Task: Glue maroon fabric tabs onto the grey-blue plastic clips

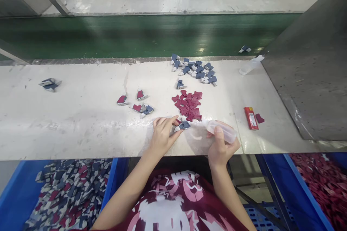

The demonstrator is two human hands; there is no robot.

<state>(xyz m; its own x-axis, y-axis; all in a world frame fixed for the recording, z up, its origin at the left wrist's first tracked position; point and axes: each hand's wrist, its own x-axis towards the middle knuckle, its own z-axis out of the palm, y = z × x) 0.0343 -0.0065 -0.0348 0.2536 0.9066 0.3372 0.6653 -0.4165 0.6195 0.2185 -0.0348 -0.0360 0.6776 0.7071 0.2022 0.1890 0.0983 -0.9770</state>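
My left hand point(162, 134) pinches a dark blue and grey part point(184, 125) between thumb and fingers, just above the white table's front area. Wrapped round a translucent squeeze bottle point(222, 131) is my right hand point(222, 148); the bottle's nozzle points left at the held part. Beyond the left fingertips lies a pile of dark red pieces point(189, 104). Behind that pile, several blue and grey parts point(199, 70) are grouped. Left of my hands sit a few parts with red pieces on them point(140, 95), with a blue one point(148, 109) beside them.
A red box point(251, 118) and a loose red piece point(259, 118) lie at right, below another bottle point(251, 65). A metal panel point(311, 65) bounds the right. Behind runs a green belt point(121, 36). Blue bins point(115, 180) of parts stand below the table.
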